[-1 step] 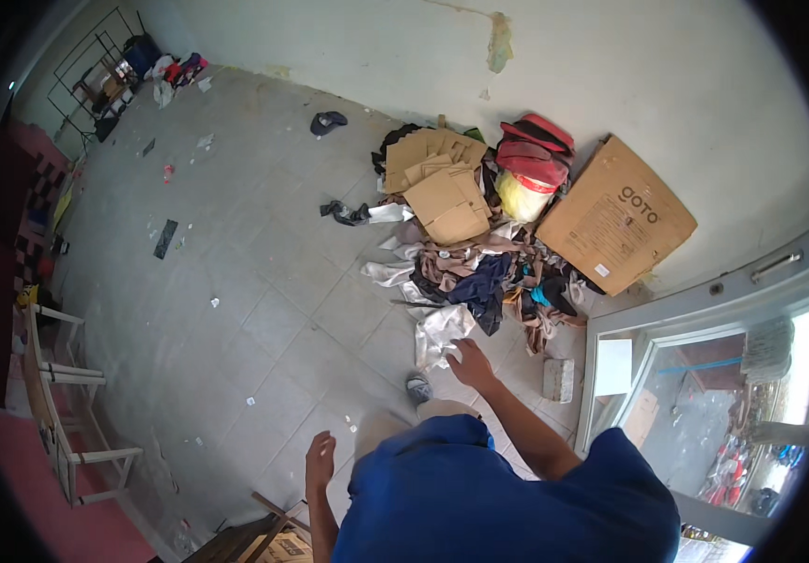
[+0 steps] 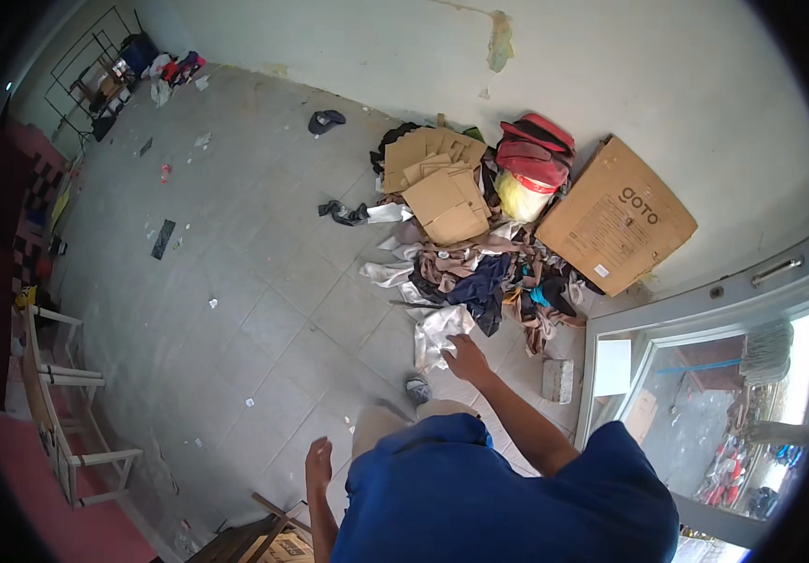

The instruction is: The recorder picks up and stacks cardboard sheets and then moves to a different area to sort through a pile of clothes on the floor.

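My right hand (image 2: 467, 360) reaches forward with its fingers apart and nothing in them. In the picture its fingertips overlap the lower edge of a shiny white cloth (image 2: 437, 330); whether they touch it I cannot tell. That cloth lies on the floor at the near end of a heap of rumpled clothes (image 2: 479, 286), brown, navy, black and white. My left hand (image 2: 319, 462) hangs low at my left side, fingers loosely bent and holding nothing. Flattened cardboard pieces (image 2: 446, 202) lie on top of the heap's far part.
A red backpack (image 2: 533, 155) on a yellowish bag (image 2: 522, 199) and a large cardboard box (image 2: 620, 216) stand against the wall. Right of me are a pale block (image 2: 557, 380) and a glazed door (image 2: 625, 324). A dark cap (image 2: 326, 122) and scraps dot the tiles; a white-legged bench (image 2: 62, 418) stands left.
My left hand is slightly lower and its fingers look a little straighter. The right hand has shifted very slightly to the left. The clothes heap and surrounding things stay put.
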### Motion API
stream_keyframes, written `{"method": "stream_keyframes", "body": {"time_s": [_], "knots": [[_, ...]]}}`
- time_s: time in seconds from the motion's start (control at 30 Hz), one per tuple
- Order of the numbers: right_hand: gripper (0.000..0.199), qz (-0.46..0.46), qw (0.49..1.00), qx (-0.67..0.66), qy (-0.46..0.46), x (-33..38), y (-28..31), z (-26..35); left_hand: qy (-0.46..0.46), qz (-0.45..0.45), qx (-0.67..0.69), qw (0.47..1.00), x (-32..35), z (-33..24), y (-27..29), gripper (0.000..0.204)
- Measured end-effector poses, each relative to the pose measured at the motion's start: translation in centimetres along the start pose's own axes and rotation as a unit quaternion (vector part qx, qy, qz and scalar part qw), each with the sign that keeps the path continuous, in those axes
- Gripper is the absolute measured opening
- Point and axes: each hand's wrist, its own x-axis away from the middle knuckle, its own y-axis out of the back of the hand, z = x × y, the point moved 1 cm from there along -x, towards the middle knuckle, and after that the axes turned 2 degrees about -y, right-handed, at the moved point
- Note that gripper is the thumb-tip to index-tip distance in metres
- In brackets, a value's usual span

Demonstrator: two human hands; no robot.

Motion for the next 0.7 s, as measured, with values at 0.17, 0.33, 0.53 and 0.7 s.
{"method": "stream_keyframes", "body": {"time_s": [0.17, 0.33, 0.53, 0.7], "knots": [[0.042, 0.024, 0.999, 0.040, -0.024, -10.0, -2.9, -0.5, -0.035, 0.174, -0.367, 0.913, -1.6, 10.8, 0.2, 0.034], [0.043, -0.007, 0.992, -0.010, -0.129, -14.8, -5.6, -3.4, 0.174, 0.236, -0.278, 0.915, -8.6, 10.4, 1.3, 0.035], [0.041, -0.051, 0.952, 0.005, -0.301, -14.9, -5.4, -5.6, 0.089, 0.248, -0.331, 0.906, -31.0, 3.9, 8.1, 0.037], [0.035, -0.189, 0.890, -0.012, -0.414, -17.6, -4.8, -4.5, -0.226, 0.260, -0.568, 0.747, -64.1, -8.6, 12.4, 0.022]]}}
